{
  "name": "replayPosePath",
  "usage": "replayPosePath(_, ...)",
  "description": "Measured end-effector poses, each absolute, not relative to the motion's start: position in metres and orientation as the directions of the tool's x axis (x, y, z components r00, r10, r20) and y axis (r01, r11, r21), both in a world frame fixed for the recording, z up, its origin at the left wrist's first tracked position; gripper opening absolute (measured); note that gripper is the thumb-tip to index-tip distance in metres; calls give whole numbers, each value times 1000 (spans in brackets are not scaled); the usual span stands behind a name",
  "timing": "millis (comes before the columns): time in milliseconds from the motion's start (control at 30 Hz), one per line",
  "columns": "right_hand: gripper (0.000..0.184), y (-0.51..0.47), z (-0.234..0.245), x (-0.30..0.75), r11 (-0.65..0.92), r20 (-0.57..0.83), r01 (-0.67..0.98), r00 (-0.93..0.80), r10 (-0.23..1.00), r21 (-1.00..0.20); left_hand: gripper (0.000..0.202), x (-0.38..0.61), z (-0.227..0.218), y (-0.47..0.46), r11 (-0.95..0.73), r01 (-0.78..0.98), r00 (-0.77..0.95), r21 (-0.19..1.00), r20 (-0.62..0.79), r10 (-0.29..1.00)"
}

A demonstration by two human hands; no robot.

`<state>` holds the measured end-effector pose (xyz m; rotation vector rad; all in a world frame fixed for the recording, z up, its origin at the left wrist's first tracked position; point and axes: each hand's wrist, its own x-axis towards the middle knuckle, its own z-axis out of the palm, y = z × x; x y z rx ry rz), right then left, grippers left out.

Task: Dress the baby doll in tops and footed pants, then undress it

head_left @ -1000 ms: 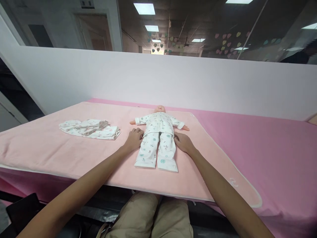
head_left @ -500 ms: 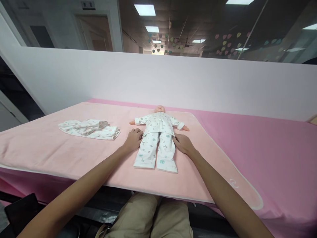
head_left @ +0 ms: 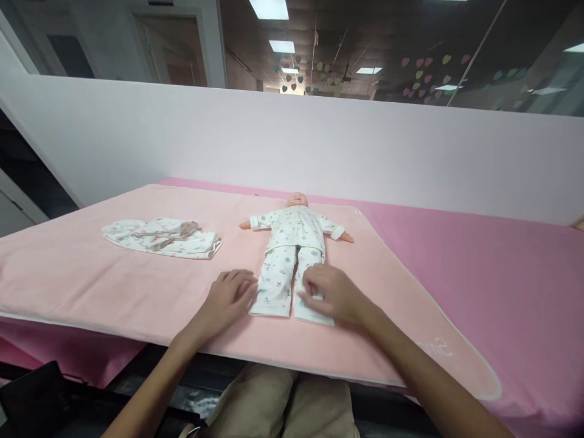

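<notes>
A baby doll (head_left: 295, 226) lies on its back in the middle of a pale pink mat (head_left: 114, 280), arms spread, dressed in a white patterned top and trousers (head_left: 277, 281). My left hand (head_left: 227, 299) rests on the mat with fingers stretched out, touching the outer side of the doll's left-hand trouser leg near the cuff. My right hand (head_left: 332, 295) covers the other trouser cuff with its fingers curled down onto the cloth.
A crumpled white patterned garment (head_left: 162, 236) lies on the mat to the left of the doll. The mat sits on a brighter pink cover (head_left: 479, 255) against a white partition (head_left: 319, 146). My knees (head_left: 283, 404) show under the front edge.
Both hands have slid from the doll's waist down toward me to the trouser cuffs. The view has tipped slightly downward.
</notes>
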<state>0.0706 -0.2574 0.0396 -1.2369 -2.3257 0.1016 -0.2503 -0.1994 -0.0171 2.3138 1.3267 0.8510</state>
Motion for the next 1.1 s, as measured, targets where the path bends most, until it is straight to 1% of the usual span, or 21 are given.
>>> replayPosePath(33,25,-265,41,58,627,347,730,-534,771,-271,36,-255,-21,-215,-516,644,395,565,333,856)
replayPosePath(100,22,-277,38,35,678,303,706,-613,730,-204,38,-262,-28,-240,-540,620,415,570,346,842)
replayPosePath(167,23,-281,29,19,678,277,725,-631,725,-123,44,-263,-34,-257,-554,613,421,563,360,832)
replayPosePath(233,18,-279,20,11,656,271,753,-621,735,-52,44,-261,-36,-264,-554,621,405,554,378,832)
replayPosePath(300,9,-276,13,7,646,291,764,-617,731,-3,36,-257,-37,-264,-543,633,369,552,401,838)
replayPosePath(367,3,-275,9,6,647,335,762,-617,712,26,23,-253,-36,-263,-533,637,342,556,416,843)
replayPosePath(467,6,-279,10,6,638,417,769,-594,688,43,15,-249,-33,-266,-520,626,324,582,412,852)
replayPosePath(567,11,-289,13,5,616,455,787,-562,691,35,11,-248,-31,-275,-508,613,294,605,423,857)
replayPosePath(667,13,-304,19,8,594,435,804,-535,724,1,7,-249,-30,-286,-521,619,286,588,449,846)
replayPosePath(733,13,-315,24,14,570,420,821,-501,756,-46,10,-250,-31,-292,-524,627,278,576,463,842)
replayPosePath(800,14,-328,28,24,527,408,843,-447,796,-105,12,-249,-32,-300,-513,624,243,589,477,845)
replayPosePath(900,15,-346,29,46,426,375,886,-338,863,-184,8,-242,-33,-314,-514,602,217,612,494,842)
replayPosePath(1000,15,-357,25,64,334,330,912,-247,911,-239,7,-226,-31,-325,-583,576,280,573,532,799)
replayPosePath(1100,12,-362,20,70,312,303,922,-237,923,-229,11,-205,-22,-324,-654,556,385,513,539,749)
